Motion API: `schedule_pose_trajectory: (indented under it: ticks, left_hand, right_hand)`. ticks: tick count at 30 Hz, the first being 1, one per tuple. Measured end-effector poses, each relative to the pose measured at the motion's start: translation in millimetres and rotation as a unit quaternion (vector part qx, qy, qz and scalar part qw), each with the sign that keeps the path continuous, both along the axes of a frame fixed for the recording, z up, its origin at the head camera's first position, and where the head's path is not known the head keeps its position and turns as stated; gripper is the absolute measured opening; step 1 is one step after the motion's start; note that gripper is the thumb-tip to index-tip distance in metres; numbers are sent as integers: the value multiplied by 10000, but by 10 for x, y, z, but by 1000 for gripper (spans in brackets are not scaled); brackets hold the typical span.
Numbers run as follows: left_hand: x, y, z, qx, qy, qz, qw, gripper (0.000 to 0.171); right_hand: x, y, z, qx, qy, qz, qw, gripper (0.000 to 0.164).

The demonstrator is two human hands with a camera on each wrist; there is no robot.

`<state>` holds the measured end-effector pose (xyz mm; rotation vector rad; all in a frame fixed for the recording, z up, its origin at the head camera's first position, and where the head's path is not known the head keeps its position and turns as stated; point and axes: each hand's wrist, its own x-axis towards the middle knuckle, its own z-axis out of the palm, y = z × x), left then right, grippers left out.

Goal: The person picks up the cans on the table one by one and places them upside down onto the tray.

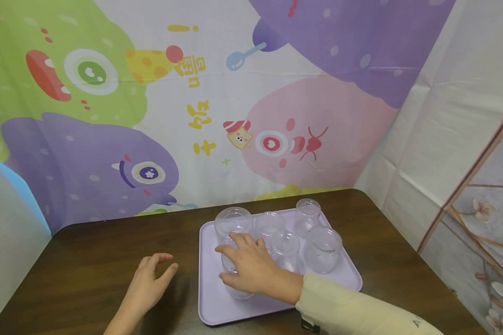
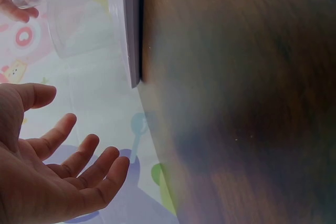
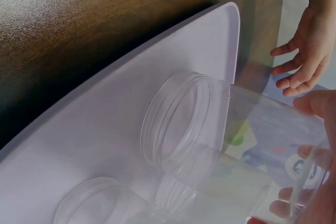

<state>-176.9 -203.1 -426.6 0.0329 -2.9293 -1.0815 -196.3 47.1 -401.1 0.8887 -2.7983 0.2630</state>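
My right hand [image 1: 253, 267] reaches over the lilac tray [image 1: 211, 309] with fingers and thumb around the upper end of a clear plastic jar [image 1: 240, 294] at the tray's front left. In the right wrist view this jar [image 3: 262, 116] has its wide ringed neck toward the tray and its other end in the fingers. The palm hides much of it in the head view. My left hand [image 1: 146, 284] hovers left of the tray, holding nothing. Its fingers [image 2: 79, 158] are spread and loosely bent in the left wrist view.
Several more clear jars stand on the tray: a large one [image 1: 234, 221] at back left, a wide one [image 1: 323, 256] at right and a small one [image 1: 308, 216] at back right. The dark wooden table [image 1: 84, 279] meets a cartoon-printed cloth [image 1: 218, 181] behind.
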Motion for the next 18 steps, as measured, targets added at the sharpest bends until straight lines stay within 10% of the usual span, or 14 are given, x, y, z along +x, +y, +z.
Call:
schedule_pose_trajectory:
  ticks: [18]
  left_hand:
    - [-6, 3, 3, -40, 52, -13, 10000, 41]
  right_hand:
    - [-1, 20, 71, -347, 5, -122, 9993, 56]
